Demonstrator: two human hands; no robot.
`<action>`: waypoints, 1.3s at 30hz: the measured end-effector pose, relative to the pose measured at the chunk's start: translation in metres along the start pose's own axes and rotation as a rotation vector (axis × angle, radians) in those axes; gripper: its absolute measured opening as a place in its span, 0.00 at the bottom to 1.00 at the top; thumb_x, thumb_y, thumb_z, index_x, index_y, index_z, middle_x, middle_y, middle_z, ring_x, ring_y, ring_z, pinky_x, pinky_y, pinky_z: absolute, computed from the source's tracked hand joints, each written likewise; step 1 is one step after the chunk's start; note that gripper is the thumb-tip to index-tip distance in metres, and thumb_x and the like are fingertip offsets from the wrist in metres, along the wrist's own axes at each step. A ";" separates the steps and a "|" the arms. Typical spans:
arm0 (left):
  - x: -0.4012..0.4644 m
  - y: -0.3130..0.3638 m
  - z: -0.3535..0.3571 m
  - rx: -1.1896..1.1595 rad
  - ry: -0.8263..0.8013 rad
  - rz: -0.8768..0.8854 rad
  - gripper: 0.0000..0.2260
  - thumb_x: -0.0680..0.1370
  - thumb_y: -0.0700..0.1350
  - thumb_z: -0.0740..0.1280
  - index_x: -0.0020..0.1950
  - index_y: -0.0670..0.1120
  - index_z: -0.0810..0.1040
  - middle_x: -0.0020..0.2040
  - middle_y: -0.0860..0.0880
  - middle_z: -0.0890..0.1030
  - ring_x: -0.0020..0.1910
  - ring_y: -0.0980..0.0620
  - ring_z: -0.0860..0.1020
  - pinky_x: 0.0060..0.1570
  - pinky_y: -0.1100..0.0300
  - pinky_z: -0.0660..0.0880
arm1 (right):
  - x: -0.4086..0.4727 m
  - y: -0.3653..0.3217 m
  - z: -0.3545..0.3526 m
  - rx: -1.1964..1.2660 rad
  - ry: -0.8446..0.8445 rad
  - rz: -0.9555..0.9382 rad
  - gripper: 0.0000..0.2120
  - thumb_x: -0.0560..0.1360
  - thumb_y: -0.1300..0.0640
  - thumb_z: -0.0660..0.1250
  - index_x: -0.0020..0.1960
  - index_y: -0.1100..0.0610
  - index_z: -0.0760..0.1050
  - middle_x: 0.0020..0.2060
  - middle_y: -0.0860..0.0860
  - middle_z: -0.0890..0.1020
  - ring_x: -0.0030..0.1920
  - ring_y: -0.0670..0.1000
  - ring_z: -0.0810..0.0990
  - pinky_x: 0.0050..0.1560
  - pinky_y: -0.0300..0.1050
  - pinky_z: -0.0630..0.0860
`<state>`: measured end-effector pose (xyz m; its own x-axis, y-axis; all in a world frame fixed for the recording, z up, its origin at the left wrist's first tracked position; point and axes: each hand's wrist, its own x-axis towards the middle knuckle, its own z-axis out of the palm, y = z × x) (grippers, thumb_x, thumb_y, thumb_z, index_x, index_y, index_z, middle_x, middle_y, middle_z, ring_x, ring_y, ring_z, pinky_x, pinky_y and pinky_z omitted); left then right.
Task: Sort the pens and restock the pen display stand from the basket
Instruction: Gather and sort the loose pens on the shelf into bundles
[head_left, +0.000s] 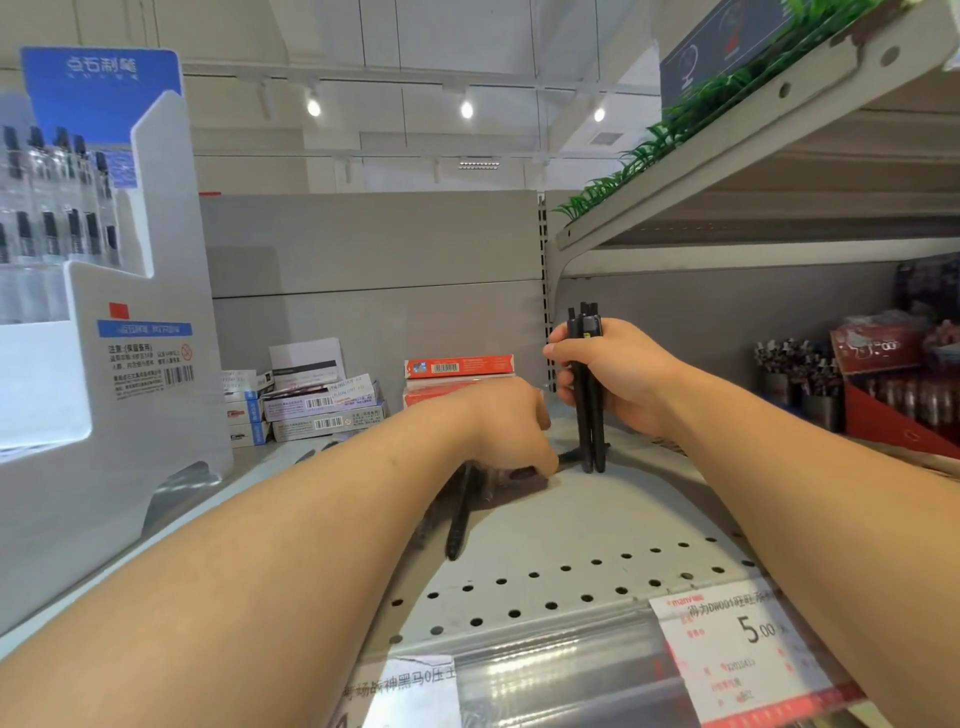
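Observation:
My right hand (618, 376) grips a bundle of black pens (592, 415) upright, their tips resting on the grey shelf (571, 525). To its left, my left hand (511, 428) reaches down with its fingers closed on a black pen (569, 457) that lies on the shelf beside the bundle. Other loose black pens (458, 525) lie under my left wrist, partly hidden by the arm. The white pen display stand (150, 338) rises at the left with rows of black-capped pens (52, 197) in its tiers. No basket is in view.
Small stationery boxes (317, 405) and red boxes (457, 376) are stacked at the back of the shelf. A red display with pens in cups (800, 384) stands at the right. An upper shelf (727, 156) overhangs the right side. Price tags (737, 654) line the front edge.

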<state>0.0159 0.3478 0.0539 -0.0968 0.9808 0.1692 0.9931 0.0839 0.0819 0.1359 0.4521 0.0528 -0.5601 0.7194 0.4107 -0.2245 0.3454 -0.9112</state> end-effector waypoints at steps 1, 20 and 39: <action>0.000 -0.004 -0.002 -0.062 0.008 -0.030 0.20 0.74 0.50 0.71 0.65 0.47 0.79 0.48 0.50 0.83 0.40 0.54 0.79 0.36 0.65 0.71 | 0.000 0.000 0.000 0.001 0.006 0.003 0.05 0.78 0.64 0.69 0.53 0.58 0.78 0.38 0.55 0.77 0.34 0.51 0.77 0.39 0.46 0.80; -0.006 -0.024 -0.010 -0.406 0.053 -0.035 0.05 0.78 0.47 0.70 0.52 0.48 0.79 0.41 0.52 0.85 0.33 0.59 0.83 0.31 0.66 0.76 | 0.001 0.000 0.000 -0.051 -0.044 0.031 0.12 0.74 0.49 0.76 0.46 0.57 0.78 0.31 0.49 0.78 0.33 0.50 0.78 0.38 0.45 0.80; -0.016 -0.024 -0.021 0.171 -0.205 -0.181 0.14 0.75 0.56 0.69 0.56 0.51 0.81 0.41 0.52 0.84 0.42 0.52 0.80 0.34 0.59 0.73 | -0.003 -0.003 0.001 0.034 -0.136 0.058 0.05 0.78 0.65 0.67 0.49 0.56 0.76 0.36 0.53 0.79 0.35 0.51 0.80 0.46 0.51 0.82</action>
<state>-0.0080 0.3262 0.0701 -0.2749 0.9608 -0.0364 0.9594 0.2715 -0.0767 0.1374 0.4481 0.0545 -0.6755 0.6484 0.3512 -0.2139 0.2835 -0.9348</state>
